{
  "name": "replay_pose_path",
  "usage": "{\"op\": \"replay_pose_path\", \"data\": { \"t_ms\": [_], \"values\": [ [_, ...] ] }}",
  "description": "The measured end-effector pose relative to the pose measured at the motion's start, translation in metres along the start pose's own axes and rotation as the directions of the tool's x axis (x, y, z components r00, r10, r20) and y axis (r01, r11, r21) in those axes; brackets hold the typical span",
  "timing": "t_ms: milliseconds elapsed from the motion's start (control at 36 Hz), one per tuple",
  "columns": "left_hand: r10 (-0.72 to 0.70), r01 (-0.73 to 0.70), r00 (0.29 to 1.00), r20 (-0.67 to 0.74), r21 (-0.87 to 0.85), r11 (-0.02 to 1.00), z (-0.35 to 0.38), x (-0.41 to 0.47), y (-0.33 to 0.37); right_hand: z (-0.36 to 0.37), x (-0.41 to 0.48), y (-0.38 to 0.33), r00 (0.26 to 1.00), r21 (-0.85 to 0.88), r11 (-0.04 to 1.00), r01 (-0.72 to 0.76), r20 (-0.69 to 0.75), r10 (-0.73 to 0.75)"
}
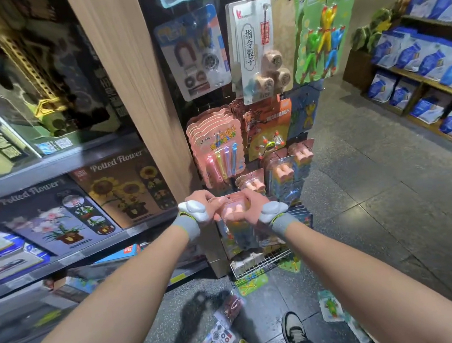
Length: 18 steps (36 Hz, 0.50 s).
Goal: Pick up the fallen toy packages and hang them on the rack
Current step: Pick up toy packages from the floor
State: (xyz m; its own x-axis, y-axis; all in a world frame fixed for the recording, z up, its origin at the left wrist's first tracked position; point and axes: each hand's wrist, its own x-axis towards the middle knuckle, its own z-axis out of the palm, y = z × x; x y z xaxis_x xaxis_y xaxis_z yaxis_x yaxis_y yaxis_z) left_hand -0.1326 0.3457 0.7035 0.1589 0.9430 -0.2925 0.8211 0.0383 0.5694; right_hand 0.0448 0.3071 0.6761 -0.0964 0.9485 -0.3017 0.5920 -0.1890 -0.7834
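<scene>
Two hands meet low on the rack [212, 103], and between them is one toy package [233, 207], a clear blister with pinkish pieces on a pale card, held up against the lowest hanging rows. The left hand [200, 202] pinches its top left corner and the right hand [247, 205] curls over its top right edge; each wrist wears one grey band with a white pad. At least six fallen packages [218, 338] lie scattered on the grey floor [364, 212]: magnet sets near the bottom edge, a reddish one, green ones; several are cut off by the frame, so the exact count is unclear. The hook under the held package is hidden by the fingers, and whether the card is on it cannot be told. One wire basket [260, 263] sits at the foot of the rack, one sneaker [293, 330] stands among the litter, two Potted Flower boxes [125, 188] rest on the left shelf, and blue bags [432, 63] fill the shelves on the right
</scene>
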Motion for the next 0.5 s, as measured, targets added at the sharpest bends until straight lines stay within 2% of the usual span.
{"op": "replay_pose_path", "data": {
  "t_ms": [194, 278, 333, 361, 500],
  "values": [
    [-0.068, 0.068, 0.998, -0.018, 0.014, 0.998, -0.003, 0.006, -0.016, 0.002, 0.013, 0.006, 0.999, 0.025, 0.999, -0.037, 0.021, 0.037],
    [-0.116, 0.117, 0.993, 0.019, -0.193, 0.974, 0.008, 0.009, -0.015, 0.004, 0.023, 0.014, 0.998, 0.061, 0.996, -0.063, 0.023, 0.062],
    [-0.179, 0.195, 0.981, 0.078, -0.383, 0.903, 0.014, 0.009, -0.01, 0.005, 0.029, 0.021, 0.998, 0.109, 0.992, -0.07, 0.004, 0.07],
    [-0.192, 0.208, 0.978, 0.081, -0.425, 0.881, 0.017, 0.013, -0.009, 0.004, 0.031, 0.022, 0.998, 0.139, 0.988, -0.063, -0.009, 0.065],
    [-0.144, 0.141, 0.989, 0.025, -0.427, 0.893, 0.024, 0.019, 0.003, -0.004, 0.032, 0.027, 0.991, 0.154, 0.985, -0.078, -0.092, 0.093]
  ]
}}
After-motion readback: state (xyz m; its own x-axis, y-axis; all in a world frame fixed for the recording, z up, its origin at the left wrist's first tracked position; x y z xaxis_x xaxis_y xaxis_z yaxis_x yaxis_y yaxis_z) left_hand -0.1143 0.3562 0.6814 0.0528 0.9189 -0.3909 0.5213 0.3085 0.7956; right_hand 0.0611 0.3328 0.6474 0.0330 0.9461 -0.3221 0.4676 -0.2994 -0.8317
